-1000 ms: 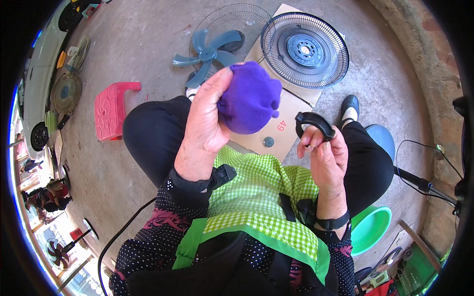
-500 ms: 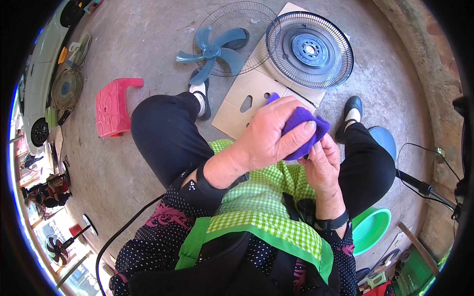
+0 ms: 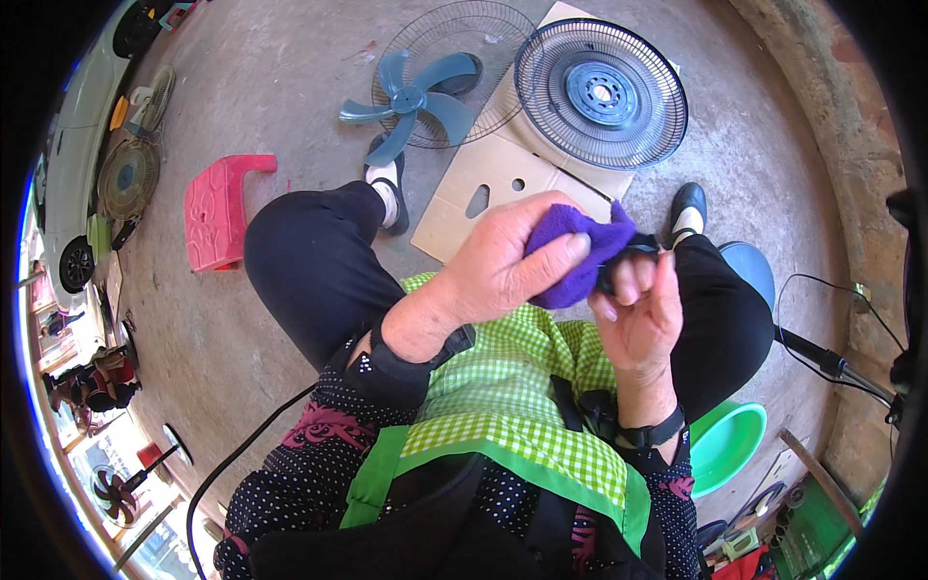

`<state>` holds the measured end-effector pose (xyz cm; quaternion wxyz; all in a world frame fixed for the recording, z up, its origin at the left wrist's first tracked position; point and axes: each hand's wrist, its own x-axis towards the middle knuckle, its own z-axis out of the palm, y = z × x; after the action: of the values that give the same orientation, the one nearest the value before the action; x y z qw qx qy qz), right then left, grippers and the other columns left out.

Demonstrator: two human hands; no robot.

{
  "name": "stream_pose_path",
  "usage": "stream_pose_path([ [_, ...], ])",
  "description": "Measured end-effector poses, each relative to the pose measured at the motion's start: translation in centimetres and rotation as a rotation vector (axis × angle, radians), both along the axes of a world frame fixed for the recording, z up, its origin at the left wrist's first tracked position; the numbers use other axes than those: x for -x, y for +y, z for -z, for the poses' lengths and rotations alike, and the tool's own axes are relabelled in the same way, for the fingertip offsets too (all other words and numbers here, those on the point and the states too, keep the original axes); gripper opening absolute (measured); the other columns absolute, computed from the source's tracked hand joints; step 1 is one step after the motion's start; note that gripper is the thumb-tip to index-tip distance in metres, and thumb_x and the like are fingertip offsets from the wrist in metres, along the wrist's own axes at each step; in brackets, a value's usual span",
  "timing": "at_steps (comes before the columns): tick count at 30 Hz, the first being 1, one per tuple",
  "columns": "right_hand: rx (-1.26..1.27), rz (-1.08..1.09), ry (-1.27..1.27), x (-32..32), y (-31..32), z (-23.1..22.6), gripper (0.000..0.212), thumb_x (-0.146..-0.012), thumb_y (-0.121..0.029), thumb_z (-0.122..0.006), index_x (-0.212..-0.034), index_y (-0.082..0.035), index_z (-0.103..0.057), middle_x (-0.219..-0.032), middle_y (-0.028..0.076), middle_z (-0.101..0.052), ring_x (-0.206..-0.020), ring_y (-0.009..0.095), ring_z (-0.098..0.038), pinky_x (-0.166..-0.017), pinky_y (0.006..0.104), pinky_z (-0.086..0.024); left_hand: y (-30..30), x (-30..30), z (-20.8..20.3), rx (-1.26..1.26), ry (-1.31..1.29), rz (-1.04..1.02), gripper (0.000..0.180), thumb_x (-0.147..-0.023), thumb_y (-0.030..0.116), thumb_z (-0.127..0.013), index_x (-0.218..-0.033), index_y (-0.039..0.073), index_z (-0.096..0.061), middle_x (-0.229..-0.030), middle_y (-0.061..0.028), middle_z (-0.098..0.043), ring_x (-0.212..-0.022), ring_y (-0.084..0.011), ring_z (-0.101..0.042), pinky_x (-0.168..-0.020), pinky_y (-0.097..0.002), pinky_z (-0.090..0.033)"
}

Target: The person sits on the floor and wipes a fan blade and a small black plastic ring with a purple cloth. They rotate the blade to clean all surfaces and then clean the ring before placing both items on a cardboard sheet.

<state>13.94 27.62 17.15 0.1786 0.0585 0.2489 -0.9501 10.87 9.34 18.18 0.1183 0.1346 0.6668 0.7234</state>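
In front of my apron, my left hand (image 3: 517, 256) grips a bunched purple cloth (image 3: 572, 253), its thumb pressed on top. A small black part (image 3: 619, 263) sticks out of the cloth on the right; its kind does not show. My right hand (image 3: 642, 314) has its fingers curled round that part from the right, the thumb raised along its side. Beyond my hands a round black fan grille (image 3: 601, 94) with a blue-grey centre lies on flattened cardboard (image 3: 454, 208). A blue fan blade (image 3: 410, 100) lies left of it, over a thin wire grille (image 3: 503, 24).
A pink plastic stool (image 3: 218, 213) stands left of my knee. Green basin (image 3: 727, 449) and round blue seat (image 3: 749, 271) are at the right, with a black pole (image 3: 810, 353) and cable. Old fans (image 3: 129, 179) and a parked car (image 3: 87, 145) are at far left.
The purple cloth has shifted slightly left and lies more open. My right hand has turned, and the black part now shows between the cloth and its fingers.
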Motion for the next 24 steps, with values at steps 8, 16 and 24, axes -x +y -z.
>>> stream_pose_path([
  [8,0.017,0.098,-0.056,0.7,0.5,0.0,0.033,-0.103,-0.035,-0.039,-0.081,-0.012,-0.044,-0.074,0.000,-0.045,-0.067,0.010,-0.042,-0.055,0.0246,-0.034,-0.8,1.3,-1.3,-0.708,-0.579,-0.227,0.038,-0.099,0.025,-0.044,-0.122,-0.004,-0.054,-0.106,-0.0158,-0.064,-0.089,-0.0209,-0.066,-0.076,-0.0320,-0.056],
  [16,-0.334,0.056,0.045,0.4,-0.2,0.0,0.033,-0.097,-0.039,-0.054,-0.087,-0.008,-0.050,-0.077,0.001,-0.051,-0.069,0.010,-0.047,-0.058,0.0237,-0.037,1.2,-0.4,-0.5,0.164,0.209,-0.064,0.029,-0.093,0.016,-0.055,-0.116,-0.001,-0.055,-0.109,-0.0085,-0.057,-0.099,-0.0150,-0.055,-0.089,-0.0302,-0.044],
  [24,-0.348,-0.013,0.197,0.2,-0.4,-0.3,0.035,-0.083,-0.024,-0.075,-0.104,0.000,-0.059,-0.097,0.009,-0.062,-0.072,0.013,-0.058,-0.058,0.0244,-0.049,2.1,-1.5,0.1,-0.126,-0.154,-0.331,0.019,-0.095,0.018,-0.055,-0.100,-0.001,-0.058,-0.089,-0.0035,-0.058,-0.079,-0.0083,-0.053,-0.070,-0.0241,-0.045],
])
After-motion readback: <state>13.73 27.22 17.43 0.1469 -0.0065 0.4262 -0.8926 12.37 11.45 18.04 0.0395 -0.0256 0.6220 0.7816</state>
